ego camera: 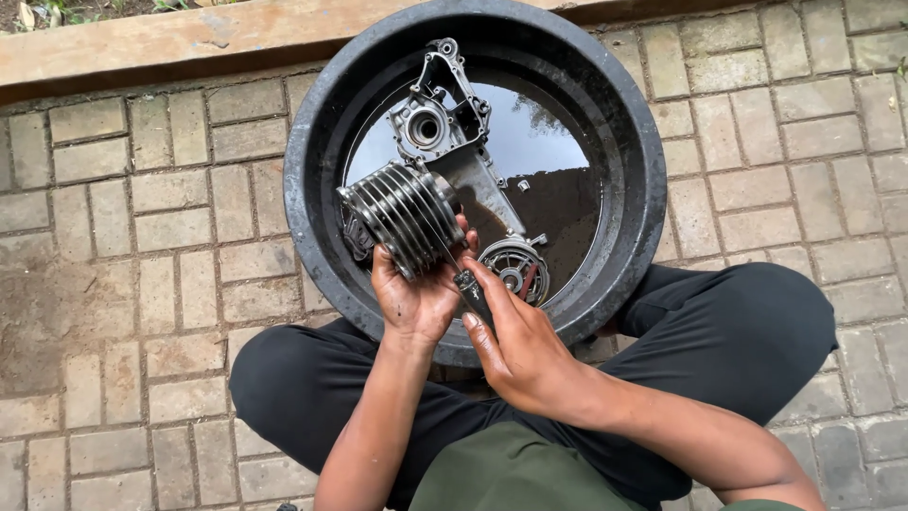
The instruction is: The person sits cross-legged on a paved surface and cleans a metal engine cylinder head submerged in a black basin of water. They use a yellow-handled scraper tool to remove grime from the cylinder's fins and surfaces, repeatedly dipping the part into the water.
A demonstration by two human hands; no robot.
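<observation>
My left hand (413, 295) grips a finned metal engine cylinder (402, 213) from below and holds it over the near side of a black round basin (317, 170). My right hand (515, 336) holds a thin dark-handled tool (470, 287) whose tip rests against the cylinder's fins. In the basin, dark liquid (558, 180) partly covers a grey metal engine casing (445, 114) and a round metal part (514, 265) close to my right hand.
The basin stands on grey brick paving (142, 246). A long wooden beam (170, 43) runs along the far edge of the paving. My crossed legs in black trousers (738, 331) sit against the basin's near rim.
</observation>
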